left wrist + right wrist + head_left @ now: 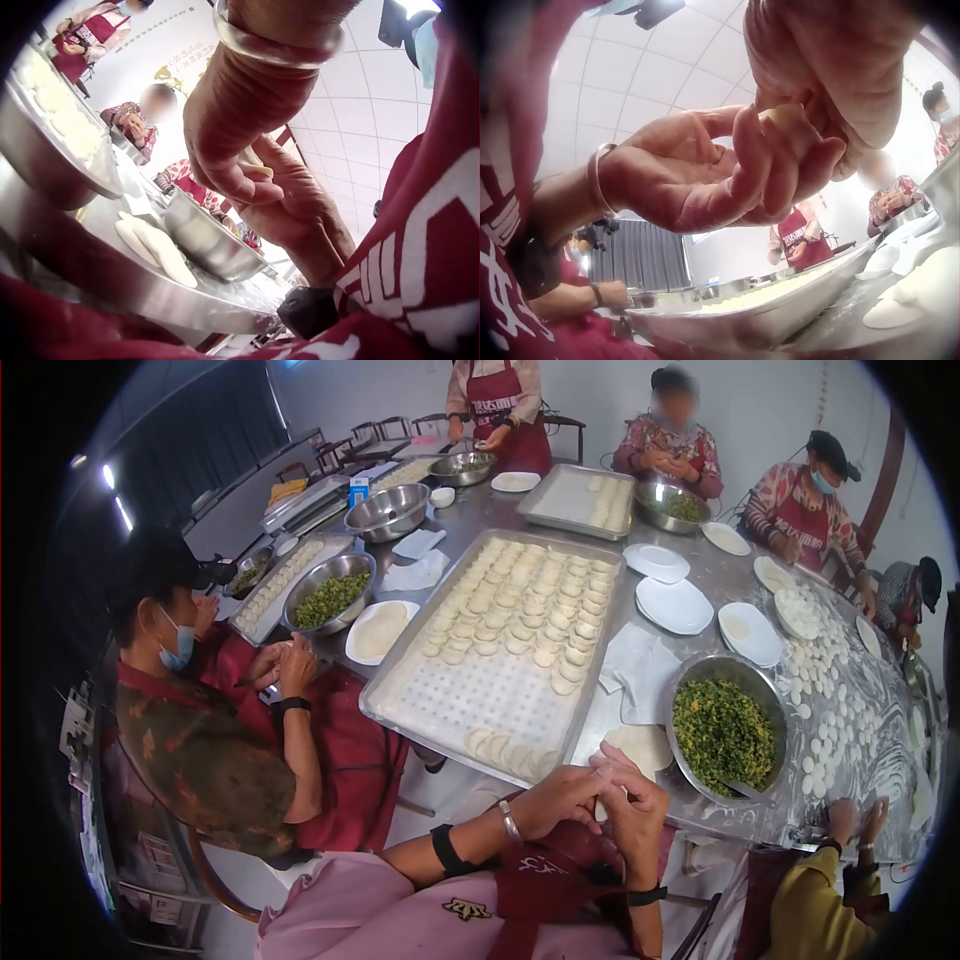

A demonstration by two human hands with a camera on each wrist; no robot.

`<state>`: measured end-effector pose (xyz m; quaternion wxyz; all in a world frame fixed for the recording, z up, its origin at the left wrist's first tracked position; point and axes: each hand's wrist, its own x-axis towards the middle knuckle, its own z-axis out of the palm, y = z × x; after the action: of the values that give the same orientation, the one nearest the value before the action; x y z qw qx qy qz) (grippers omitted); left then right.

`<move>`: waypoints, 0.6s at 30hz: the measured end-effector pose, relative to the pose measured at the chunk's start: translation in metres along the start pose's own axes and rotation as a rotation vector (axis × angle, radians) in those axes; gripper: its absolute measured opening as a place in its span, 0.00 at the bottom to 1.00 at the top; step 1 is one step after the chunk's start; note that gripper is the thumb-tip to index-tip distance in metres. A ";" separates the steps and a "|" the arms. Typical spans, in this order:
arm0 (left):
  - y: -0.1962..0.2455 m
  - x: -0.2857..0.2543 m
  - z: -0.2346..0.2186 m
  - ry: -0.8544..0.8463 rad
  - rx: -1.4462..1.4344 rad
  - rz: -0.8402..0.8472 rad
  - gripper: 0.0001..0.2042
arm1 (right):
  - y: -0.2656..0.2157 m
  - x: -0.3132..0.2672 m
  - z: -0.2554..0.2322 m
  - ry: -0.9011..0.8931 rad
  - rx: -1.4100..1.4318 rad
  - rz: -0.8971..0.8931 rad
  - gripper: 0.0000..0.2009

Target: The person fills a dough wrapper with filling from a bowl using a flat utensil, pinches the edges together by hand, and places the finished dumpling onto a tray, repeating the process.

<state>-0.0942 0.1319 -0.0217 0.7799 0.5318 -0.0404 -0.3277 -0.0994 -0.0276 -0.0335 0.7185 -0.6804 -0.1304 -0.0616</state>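
Note:
Close together at the table's near edge, my left hand [560, 800] and right hand [638, 805] meet around one small dumpling [786, 116]. Both hands' fingers curl and pinch at its dough, and they cover most of it. A pale edge of the dumpling [259, 169] shows between the fingers in the left wrist view. Just beyond the hands lie round dough wrappers [645, 748]. To their right stands a steel bowl [680, 768] of chopped green and yellow filling [722, 732], a utensil handle at its rim. A large tray [400, 705] holding rows of dumplings [530, 600] lies ahead on the left.
White cloths [640, 670] and plates [675, 605] lie beyond the wrappers. Dough pieces [825, 735] spread over the floured table at right. A person [200, 730] sits close on my left, and a yellow sleeve [825, 905] is at right. More people work across the table.

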 end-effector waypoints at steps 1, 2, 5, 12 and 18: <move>-0.001 0.000 0.000 0.001 -0.001 -0.004 0.24 | 0.002 0.000 -0.001 -0.009 -0.002 -0.016 0.09; -0.001 0.001 0.001 0.003 -0.002 -0.009 0.24 | 0.004 0.000 -0.002 -0.017 -0.003 -0.032 0.09; 0.000 -0.002 0.002 0.001 -0.002 -0.003 0.25 | 0.006 -0.001 -0.003 -0.028 -0.150 -0.084 0.10; 0.000 -0.001 -0.002 -0.009 -0.121 0.008 0.24 | -0.005 -0.001 0.009 0.032 -0.013 0.065 0.11; -0.002 -0.002 -0.004 -0.030 -0.204 0.002 0.22 | 0.012 -0.002 0.002 -0.019 -0.013 0.029 0.12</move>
<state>-0.0944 0.1358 -0.0244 0.8297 0.4446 -0.0192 -0.3371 -0.0987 -0.0248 -0.0455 0.7137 -0.6874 -0.1267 -0.0454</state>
